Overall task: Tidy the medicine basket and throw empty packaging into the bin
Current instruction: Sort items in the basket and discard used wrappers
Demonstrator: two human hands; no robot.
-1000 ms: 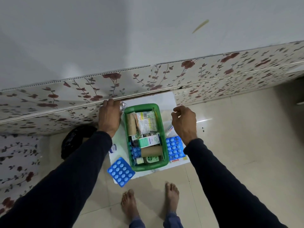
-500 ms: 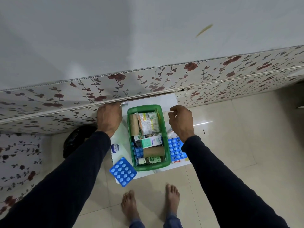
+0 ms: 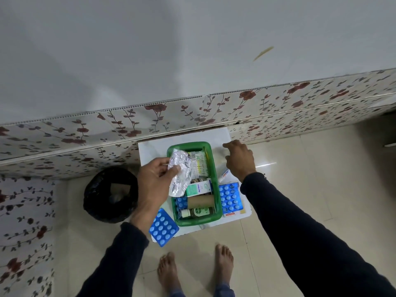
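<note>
We stand barefoot on the tiled floor (image 3: 300,189) before a low white table (image 3: 150,151) set against the floral wall panel (image 3: 85,129), with a black-lined bin (image 3: 110,195) just beside the table on our left. On the table sits the green medicine basket (image 3: 194,146), packed with boxes, a brown cardboard roll (image 3: 200,201) and a dark bottle. Our left hand (image 3: 155,181) pinches a crumpled silver blister strip (image 3: 180,172) above the basket's left edge, near the bin; our right hand (image 3: 239,160) hovers loosely curled and holding nothing beyond the basket's right wall, above a small tube (image 3: 224,174). One blue blister pack (image 3: 230,198) lies flat to the right of the basket; another blue pack (image 3: 164,227) overhangs the table's near corner. We judge the risks thus: the strip, held lightly by one edge, could drop back into the basket or miss the bin's mouth, and a passing sleeve could knock the overhanging pack to the floor. We cannot tell whether the silver strip is truly empty, and labels are too small to read.
</note>
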